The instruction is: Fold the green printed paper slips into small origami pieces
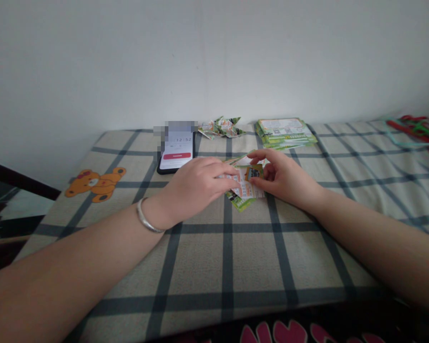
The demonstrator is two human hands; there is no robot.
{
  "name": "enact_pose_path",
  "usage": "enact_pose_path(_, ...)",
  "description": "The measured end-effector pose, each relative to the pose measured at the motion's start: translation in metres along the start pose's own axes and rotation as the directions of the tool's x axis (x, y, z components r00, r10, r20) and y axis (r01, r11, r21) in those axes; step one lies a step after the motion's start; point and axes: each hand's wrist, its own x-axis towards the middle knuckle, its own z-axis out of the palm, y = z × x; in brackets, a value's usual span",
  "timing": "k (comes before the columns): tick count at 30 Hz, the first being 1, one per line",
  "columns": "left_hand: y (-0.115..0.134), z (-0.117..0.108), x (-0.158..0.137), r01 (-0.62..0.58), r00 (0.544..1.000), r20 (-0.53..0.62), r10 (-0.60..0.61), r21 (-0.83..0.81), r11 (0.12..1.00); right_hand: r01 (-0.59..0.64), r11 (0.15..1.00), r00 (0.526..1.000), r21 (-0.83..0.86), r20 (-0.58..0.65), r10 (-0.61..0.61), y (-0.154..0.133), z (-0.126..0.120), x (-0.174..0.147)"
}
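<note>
A printed paper flyer [245,183], white, orange and green, lies partly folded on the checked tablecloth between my hands. Its left side is held by my left hand [203,181], fingers bent together with their tips on the paper. At the right corner, the thumb of my right hand [280,176] presses on the paper. The right index finger arches above it, and the remaining fingers curl by the edge. More green printed paper shows beneath and behind the flyer. How many layers there are cannot be made out.
Behind my hands stand a phone [177,150] with a lit timer screen, folded paper pieces [221,127] and a stack of flyers [285,132]. A clear tray [396,138] with red and green items sits far right. A bear picture [96,183] decorates the cloth. A wall rises behind.
</note>
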Motion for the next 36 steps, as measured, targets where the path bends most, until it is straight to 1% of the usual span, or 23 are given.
enact_pose_path(6,-0.001,-0.001,0.002,-0.037,0.998,-0.047,0.039,0.025,0.999,0.034,0.999,0.999,0.042,0.013,-0.034,0.004,0.001,-0.001)
enact_pose_path(10,0.002,-0.001,0.004,-0.086,0.996,0.010,0.086,0.000,0.996,0.093,0.996,0.995,0.013,0.016,-0.093,0.002,0.002,-0.002)
enact_pose_path(13,0.003,-0.001,0.003,-0.101,0.994,0.046,0.101,-0.010,0.995,0.092,0.995,0.996,-0.029,0.016,-0.092,-0.001,0.001,-0.003)
enact_pose_path(17,0.003,-0.001,0.002,-0.049,0.996,0.073,0.053,-0.054,0.997,0.070,0.997,0.997,-0.015,0.012,-0.070,-0.004,0.000,-0.003)
enact_pose_path(19,0.002,0.000,0.001,0.008,0.995,0.098,0.001,-0.091,0.996,0.121,0.992,0.993,-0.027,0.002,-0.121,-0.003,-0.001,-0.002)
enact_pose_path(22,0.001,0.001,0.000,0.078,0.990,0.123,-0.063,-0.122,0.989,0.268,0.959,0.963,-0.092,0.002,-0.269,-0.003,-0.003,0.000)
enact_pose_path(25,0.000,0.002,0.000,0.096,0.989,0.123,-0.080,-0.132,0.987,0.389,0.910,0.921,-0.143,0.079,-0.382,-0.003,-0.006,0.000)
enact_pose_path(30,-0.001,0.001,0.001,0.092,0.990,0.121,-0.074,-0.151,0.984,0.476,0.866,0.872,-0.155,0.214,-0.441,-0.002,-0.009,-0.002)
enact_pose_path(33,-0.001,0.001,0.001,0.085,0.992,0.107,-0.068,-0.164,0.983,0.501,0.851,0.856,-0.155,0.234,-0.461,0.000,-0.012,-0.001)
enact_pose_path(36,-0.001,0.001,0.001,0.054,0.995,0.089,-0.039,-0.180,0.982,0.530,0.827,0.838,-0.187,0.263,-0.478,0.000,-0.016,0.000)
